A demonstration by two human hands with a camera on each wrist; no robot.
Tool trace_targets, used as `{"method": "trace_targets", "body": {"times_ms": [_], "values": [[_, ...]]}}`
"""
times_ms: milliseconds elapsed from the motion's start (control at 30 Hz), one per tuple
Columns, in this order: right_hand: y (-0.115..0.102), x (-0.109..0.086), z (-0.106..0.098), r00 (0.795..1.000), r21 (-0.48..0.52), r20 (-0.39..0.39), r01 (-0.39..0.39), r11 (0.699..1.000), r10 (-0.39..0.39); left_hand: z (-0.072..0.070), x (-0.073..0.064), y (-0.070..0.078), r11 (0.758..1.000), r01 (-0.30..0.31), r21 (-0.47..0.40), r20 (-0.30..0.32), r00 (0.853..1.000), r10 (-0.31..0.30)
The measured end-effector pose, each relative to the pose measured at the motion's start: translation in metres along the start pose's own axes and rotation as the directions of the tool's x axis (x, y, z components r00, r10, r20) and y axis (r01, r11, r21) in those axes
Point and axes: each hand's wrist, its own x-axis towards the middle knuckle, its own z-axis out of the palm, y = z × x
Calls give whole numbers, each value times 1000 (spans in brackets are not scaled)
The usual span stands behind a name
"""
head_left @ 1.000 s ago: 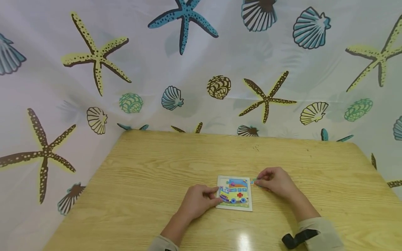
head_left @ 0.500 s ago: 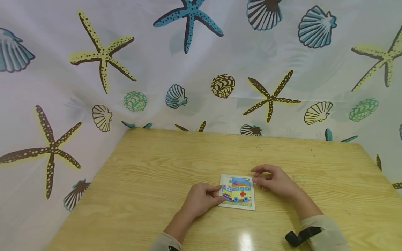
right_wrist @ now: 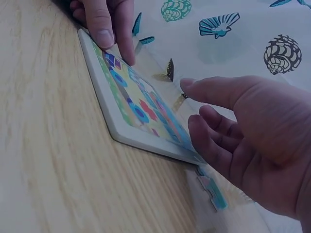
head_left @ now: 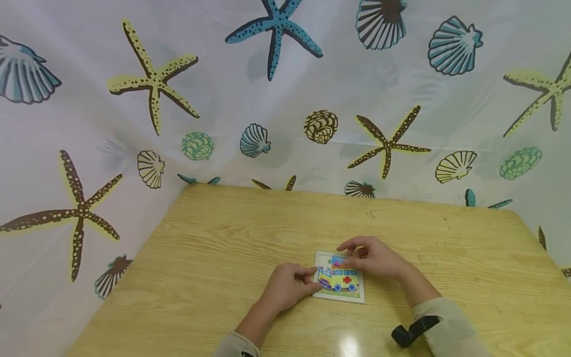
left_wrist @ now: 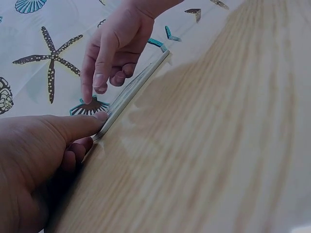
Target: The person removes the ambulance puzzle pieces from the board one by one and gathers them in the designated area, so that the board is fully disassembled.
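Note:
A small square jigsaw puzzle (head_left: 344, 278) in a white frame shows a yellow ambulance with a red cross. My left hand (head_left: 287, 288) grips the frame's left edge between thumb and fingers. Over the upper right part of the puzzle hovers my right hand (head_left: 376, 259), thumb and index finger apart, with nothing visible between them. A loose blue-green puzzle piece (right_wrist: 214, 193) lies on the table just outside the frame in the right wrist view. In the head view the right hand hides the puzzle's upper right corner.
The wooden table (head_left: 250, 233) carries the puzzle near its middle. Behind and to the left hangs a white cloth (head_left: 276, 104) printed with starfish and shells. A black strap device (head_left: 415, 331) sits on the right sleeve.
My right hand has left the loose piece at the frame's right side and moved left over the puzzle. The left hand keeps its grip on the frame.

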Motion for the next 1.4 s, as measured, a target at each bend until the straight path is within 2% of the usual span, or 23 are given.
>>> {"method": "trace_targets", "body": {"times_ms": [300,633,900,1167,1400], "values": [[-3,10,11,996,36,93,11,999,-14,3,0,1,1000,-10,3,-1,1000,10],[3,14,17,995,-10,99,18,1000,-17,2,0,0,1000,-23,5,2,1000,23],[1,12,18,998,-73,66,26,997,-21,1,2,1,1000,-20,17,0,1000,20],[3,13,20,999,40,50,-5,999,3,1,2,-1,999,-23,25,-2,1000,23],[3,16,20,996,65,-43,-74,995,77,1,3,-1,1000,-19,25,-5,1000,19]]}}
